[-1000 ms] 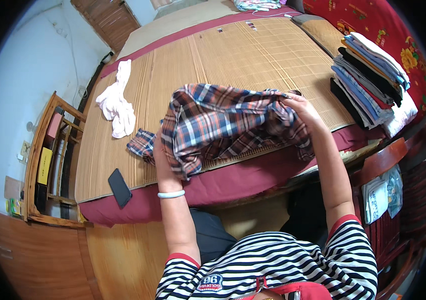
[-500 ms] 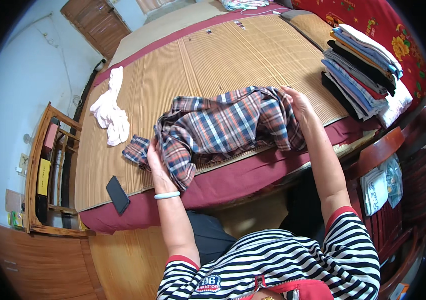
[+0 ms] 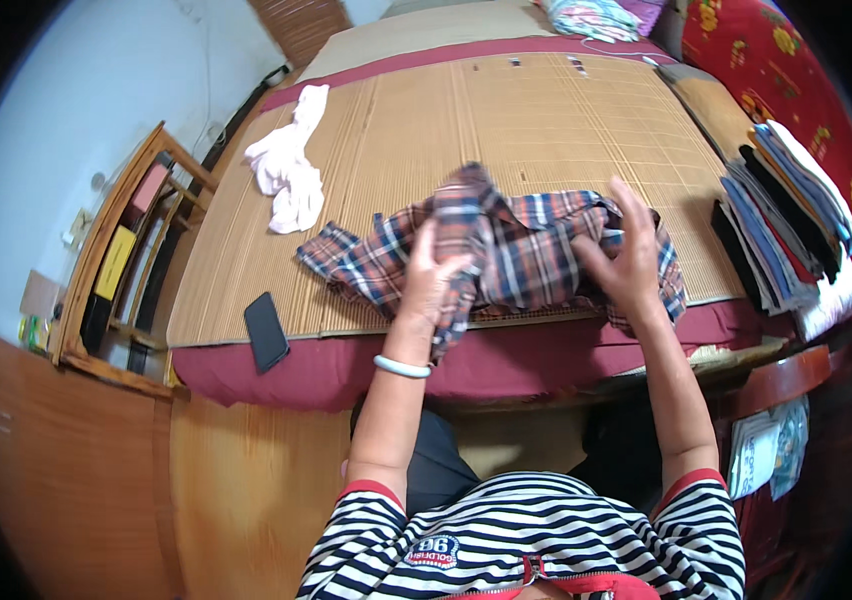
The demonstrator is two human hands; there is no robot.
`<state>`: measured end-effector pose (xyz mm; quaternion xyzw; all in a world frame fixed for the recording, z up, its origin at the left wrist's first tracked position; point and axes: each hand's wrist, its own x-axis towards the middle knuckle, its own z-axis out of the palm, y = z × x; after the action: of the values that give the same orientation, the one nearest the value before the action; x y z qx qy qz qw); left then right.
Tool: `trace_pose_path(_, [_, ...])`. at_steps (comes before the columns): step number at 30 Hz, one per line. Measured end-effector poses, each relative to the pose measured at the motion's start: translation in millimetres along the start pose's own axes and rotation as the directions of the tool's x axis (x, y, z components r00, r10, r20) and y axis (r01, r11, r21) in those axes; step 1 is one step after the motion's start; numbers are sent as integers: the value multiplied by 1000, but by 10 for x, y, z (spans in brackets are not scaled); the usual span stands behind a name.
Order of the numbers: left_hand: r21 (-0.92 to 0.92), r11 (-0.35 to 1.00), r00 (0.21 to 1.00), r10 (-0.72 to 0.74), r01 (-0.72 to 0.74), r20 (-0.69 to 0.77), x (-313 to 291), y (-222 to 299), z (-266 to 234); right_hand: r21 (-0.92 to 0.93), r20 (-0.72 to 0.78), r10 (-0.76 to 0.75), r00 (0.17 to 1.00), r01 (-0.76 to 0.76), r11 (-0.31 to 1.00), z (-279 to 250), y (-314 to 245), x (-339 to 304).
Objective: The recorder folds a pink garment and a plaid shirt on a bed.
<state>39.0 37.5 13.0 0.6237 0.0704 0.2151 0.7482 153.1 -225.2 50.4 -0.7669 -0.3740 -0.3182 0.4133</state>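
Observation:
A plaid shirt (image 3: 536, 262) in navy, orange and white lies bunched along the near edge of a bamboo mat. My left hand (image 3: 428, 285) grips a fold of it, the thumb on top and a blurred piece of cloth standing up above the fingers. One sleeve trails out leftward from that hand. Over the shirt's right part is my right hand (image 3: 631, 258), its fingers and thumb spread apart and nothing held between them. Whether its fingertips touch the cloth I cannot tell.
The bamboo mat (image 3: 396, 120) covers a bed with a maroon sheet. On it lie a pale pink garment (image 3: 289, 165) and a black phone (image 3: 266, 332) to the left. A tall stack of folded clothes (image 3: 781, 225) stands right. A wooden chair (image 3: 776, 380) holds plastic-wrapped packets.
My left hand has drawn a fold of the shirt up and rightward. The right hand has released the shirt's right end and spread its fingers. The view has shifted.

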Motion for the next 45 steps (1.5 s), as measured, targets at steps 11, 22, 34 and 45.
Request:
trace_pose_path(11, [128, 988, 772, -148, 87, 618, -351, 99, 324, 319, 614, 44, 788, -299, 899, 404, -124, -329])
trace_pose_path(22, [944, 214, 865, 488, -253, 122, -121, 186, -40, 565, 772, 383, 507, -824, -48, 28, 213, 13])
trace_pose_path(34, [-168, 985, 999, 19, -25, -36, 29, 51, -452, 484, 820, 362, 443, -875, -27, -286, 522, -147])
trace_pose_path(45, [-329, 942, 993, -93, 66, -66, -236, 329, -395, 617, 769, 309, 560, -776, -129, -307, 129, -42])
